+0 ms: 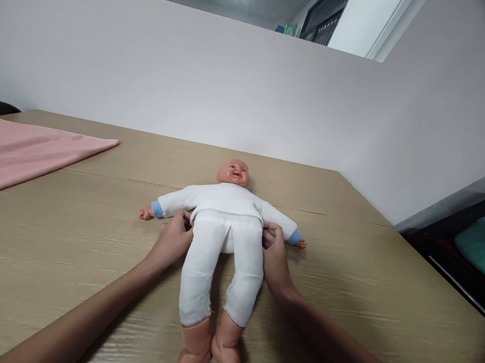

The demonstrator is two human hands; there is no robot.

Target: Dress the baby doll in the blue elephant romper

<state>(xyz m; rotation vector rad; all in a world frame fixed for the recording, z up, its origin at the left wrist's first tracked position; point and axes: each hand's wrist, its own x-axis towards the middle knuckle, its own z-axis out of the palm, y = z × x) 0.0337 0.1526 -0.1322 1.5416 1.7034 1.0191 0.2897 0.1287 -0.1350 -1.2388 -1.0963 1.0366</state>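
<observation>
A baby doll (233, 173) lies on its back on the wooden table, head away from me and bare feet toward me. It wears a white doll shirt (229, 200) with blue cuffs, and its arms are spread wide. White cloth covers its lower body and legs. At the left side of the waist, my left hand (176, 236) is closed on the shirt's hem, fingertips partly hidden. Opposite it, my right hand (275, 253) has curled fingers closed on the hem at the right side. The hem lies across the doll's waist between both hands.
A pink cloth (36, 152) is spread over the table's left part. Beyond the wooden table (102, 217) stands a white wall (215, 88). Past the right edge is a dark object (446, 241) with green fabric (481, 245) on it.
</observation>
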